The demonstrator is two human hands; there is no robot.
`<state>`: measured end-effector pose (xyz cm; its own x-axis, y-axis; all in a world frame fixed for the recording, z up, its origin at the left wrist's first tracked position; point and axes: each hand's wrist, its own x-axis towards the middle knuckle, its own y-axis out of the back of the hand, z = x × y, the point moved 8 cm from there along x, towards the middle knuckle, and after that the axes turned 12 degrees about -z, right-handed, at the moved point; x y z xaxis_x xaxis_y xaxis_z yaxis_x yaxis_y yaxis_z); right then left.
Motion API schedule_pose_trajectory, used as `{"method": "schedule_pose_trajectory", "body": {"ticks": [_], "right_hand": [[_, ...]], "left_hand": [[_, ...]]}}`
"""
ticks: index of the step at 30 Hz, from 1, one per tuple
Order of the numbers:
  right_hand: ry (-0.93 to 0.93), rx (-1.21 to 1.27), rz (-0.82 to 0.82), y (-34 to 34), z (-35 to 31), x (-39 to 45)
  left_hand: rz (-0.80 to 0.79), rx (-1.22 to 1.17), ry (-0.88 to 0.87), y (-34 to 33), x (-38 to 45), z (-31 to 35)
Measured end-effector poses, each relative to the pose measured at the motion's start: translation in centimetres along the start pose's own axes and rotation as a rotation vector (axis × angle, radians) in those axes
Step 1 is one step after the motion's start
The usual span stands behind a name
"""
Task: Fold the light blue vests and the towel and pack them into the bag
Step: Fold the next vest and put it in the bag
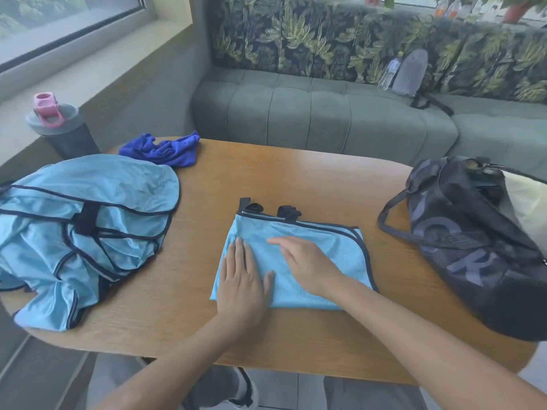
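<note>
Your oval wooden table (pixel 296 179) carries a loose heap of light blue mesh vests (pixel 83 232) at left and the dark navy duffel bag (pixel 473 250) at right. Between them lies a folded light blue vest (pixel 325 247); your left hand (pixel 242 279) and right hand (pixel 305 261) press flat on it, fingers straight, grasping nothing. The crumpled royal-blue towel (pixel 162 149) sits at the far left edge.

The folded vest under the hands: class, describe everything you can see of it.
The folded vest is light blue, mesh-looking fabric with dark navy trim and two black strap tabs at its far edge. It lies flat as a rough rectangle on the wooden table. The left hand and right hand press on it, fingers straight.
</note>
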<state>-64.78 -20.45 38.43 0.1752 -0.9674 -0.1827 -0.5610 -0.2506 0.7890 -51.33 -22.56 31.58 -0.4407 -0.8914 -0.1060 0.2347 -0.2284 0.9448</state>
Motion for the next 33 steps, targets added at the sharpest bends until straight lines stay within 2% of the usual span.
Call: {"method": "schedule_pose_trajectory", "body": {"ticks": [4, 7, 10, 13, 18, 23, 27, 30, 33], "right_hand": [[0.16, -0.283, -0.124, -1.1, -0.7, 4.5], [0.348, -0.728, -0.191, -1.6, 0.4, 6.1], [0.35, -0.976, -0.248, -0.4, 2.6, 6.3], [0.276, -0.951, -0.303, 0.5, 4.7, 5.7], [0.067, -0.674, -0.266, 0.2, 6.6, 4.0], [-0.108, -0.554, -0.147, -0.7, 7.4, 2.3], [-0.211, -0.505, -0.083, -1.0, 7.6, 0.4], [-0.271, -0.573, -0.024, -0.7, 7.8, -1.4], [-0.195, -0.616, 0.099, 1.0, 6.2, -3.3]], "left_hand": [[-0.012, 0.128, -0.184, 0.2, 0.8, -0.4], [-0.093, 0.211, -0.331, 0.6, 1.8, -1.9], [-0.175, 0.259, -0.502, 1.3, 2.4, -3.6], [-0.247, 0.3, -0.617, 2.0, 3.8, -5.3], [-0.312, 0.37, -0.746, 3.0, 7.5, -5.8], [-0.323, 0.416, -0.715, 3.6, 9.1, -4.4], [-0.218, 0.21, -0.674, 5.2, 6.7, -2.8], [-0.157, 0.061, -0.704, 5.8, 2.7, -2.6], [-0.139, 0.026, -0.718, 6.0, -1.8, -2.8]]}}
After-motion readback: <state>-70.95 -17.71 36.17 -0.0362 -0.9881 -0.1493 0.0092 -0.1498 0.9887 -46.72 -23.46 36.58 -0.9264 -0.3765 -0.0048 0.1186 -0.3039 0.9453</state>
